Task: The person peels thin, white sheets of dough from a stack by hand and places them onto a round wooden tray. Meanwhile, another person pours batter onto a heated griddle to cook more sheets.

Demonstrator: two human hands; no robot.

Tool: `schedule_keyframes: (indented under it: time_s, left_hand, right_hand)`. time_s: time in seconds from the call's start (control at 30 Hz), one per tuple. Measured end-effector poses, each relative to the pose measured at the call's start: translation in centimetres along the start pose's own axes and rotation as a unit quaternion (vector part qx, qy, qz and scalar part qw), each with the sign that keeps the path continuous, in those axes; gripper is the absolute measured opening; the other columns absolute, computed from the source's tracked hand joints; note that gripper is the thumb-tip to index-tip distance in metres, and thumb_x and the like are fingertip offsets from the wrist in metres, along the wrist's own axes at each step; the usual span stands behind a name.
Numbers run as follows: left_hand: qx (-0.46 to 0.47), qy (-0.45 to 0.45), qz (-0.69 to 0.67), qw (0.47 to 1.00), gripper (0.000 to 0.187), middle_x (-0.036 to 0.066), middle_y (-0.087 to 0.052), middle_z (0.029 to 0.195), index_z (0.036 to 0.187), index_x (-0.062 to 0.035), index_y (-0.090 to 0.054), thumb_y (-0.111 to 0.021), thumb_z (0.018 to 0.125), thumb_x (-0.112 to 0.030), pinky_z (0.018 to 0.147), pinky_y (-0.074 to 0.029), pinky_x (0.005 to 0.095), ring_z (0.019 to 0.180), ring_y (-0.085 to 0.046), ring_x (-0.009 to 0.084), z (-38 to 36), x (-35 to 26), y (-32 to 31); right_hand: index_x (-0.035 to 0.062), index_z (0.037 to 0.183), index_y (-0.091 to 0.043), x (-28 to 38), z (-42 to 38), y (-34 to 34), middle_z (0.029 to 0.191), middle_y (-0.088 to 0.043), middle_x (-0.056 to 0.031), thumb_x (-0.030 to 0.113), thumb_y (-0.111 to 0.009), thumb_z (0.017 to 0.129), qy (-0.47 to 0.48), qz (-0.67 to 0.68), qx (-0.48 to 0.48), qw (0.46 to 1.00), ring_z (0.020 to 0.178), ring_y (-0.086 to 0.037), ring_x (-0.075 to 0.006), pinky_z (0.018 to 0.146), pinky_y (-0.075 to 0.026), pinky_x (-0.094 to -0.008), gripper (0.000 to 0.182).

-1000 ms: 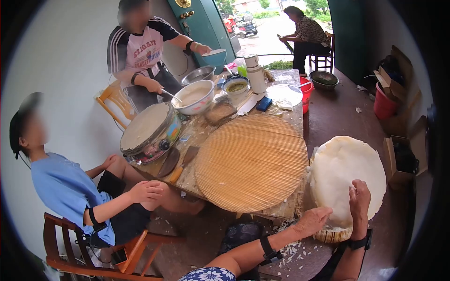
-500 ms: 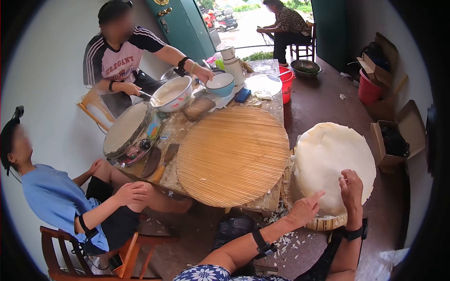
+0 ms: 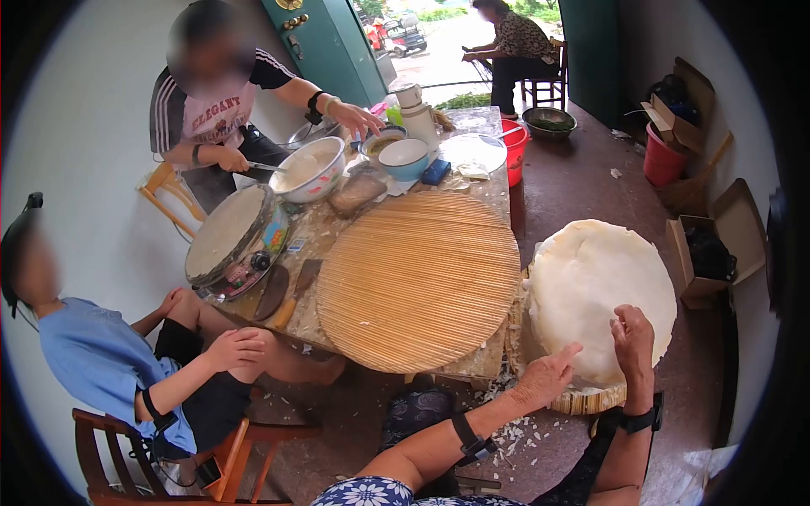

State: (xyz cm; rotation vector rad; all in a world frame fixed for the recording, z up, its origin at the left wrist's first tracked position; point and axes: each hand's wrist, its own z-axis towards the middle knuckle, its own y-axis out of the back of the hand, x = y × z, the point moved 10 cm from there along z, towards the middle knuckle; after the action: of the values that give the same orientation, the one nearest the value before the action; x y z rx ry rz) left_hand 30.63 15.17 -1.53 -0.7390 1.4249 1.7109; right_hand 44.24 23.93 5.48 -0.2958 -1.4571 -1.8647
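A stack of pale round thin flatbread sheets [image 3: 595, 282] rests on a round slatted tray [image 3: 591, 401] at the right. My left hand [image 3: 547, 377] is over the near left edge of the stack, with its index finger stretched out and nothing held. Near the front right part of the stack is my right hand [image 3: 633, 341], its fingers curled in and nothing visible in them. Whether either hand touches the top sheet cannot be told. Left of the stack, a large round bamboo-slat mat [image 3: 418, 282] lies on the table.
Across the table [image 3: 342, 333], a person [image 3: 215, 110] stirs a white bowl of batter [image 3: 308, 171] beside a round griddle [image 3: 228, 236]. A blue bowl [image 3: 405, 162] and a paddle [image 3: 272, 293] are on the table. Another person [image 3: 126, 354] sits left; red buckets [image 3: 516, 156] stand beyond.
The person opposite has set the blue bowl down nearer the mat and let go of it, uncovering another bowl behind. My hands and the flatbread stack look unchanged.
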Motion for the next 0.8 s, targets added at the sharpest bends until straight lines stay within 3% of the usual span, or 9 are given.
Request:
schedule_keyframes:
  time_s: [0.23, 0.6, 0.8]
  left_hand:
    - [0.0, 0.003, -0.004, 1.0, 0.04, 0.021, -0.061, 0.082, 0.126, -0.0106, -0.045, -0.051, 0.086, -0.009, 0.066, -0.05, 0.0438, 0.076, -0.062, 0.0368, -0.1, -0.1, 0.7]
    - [0.01, -0.006, -0.003, 1.0, 0.035, 0.022, -0.061, 0.103, 0.122, -0.0052, -0.047, -0.049, 0.087, -0.008, 0.077, -0.051, 0.0418, 0.09, -0.061, 0.0372, -0.4, 1.1, 0.5]
    - [0.01, -0.027, 0.009, 1.0, 0.032, 0.021, -0.062, 0.104, 0.119, -0.0055, -0.049, -0.049, 0.087, -0.007, 0.078, -0.051, 0.0417, 0.091, -0.062, 0.0361, -0.6, 0.8, 0.5]
  right_hand:
    - [0.0012, 0.095, -0.059, 1.0, 0.4, -0.4, 0.084, -0.059, -0.0166, 0.0, -0.061, 0.077, 0.012, 0.012, -0.011, 1.0, 0.071, -0.061, -0.0301, 0.064, -0.048, -0.0367, 0.018]
    - [0.001, 0.094, -0.058, 0.9, 0.5, -1.0, 0.085, -0.06, -0.0161, 0.0, -0.063, 0.077, 0.006, 0.002, 0.007, 1.0, 0.072, -0.061, -0.0301, 0.065, -0.048, -0.0368, 0.017]
    - [0.001, 0.094, -0.058, 0.7, 0.5, -0.9, 0.085, -0.06, -0.0164, 0.0, -0.062, 0.078, 0.002, 0.008, 0.009, 1.0, 0.072, -0.061, -0.0299, 0.065, -0.049, -0.0363, 0.017]
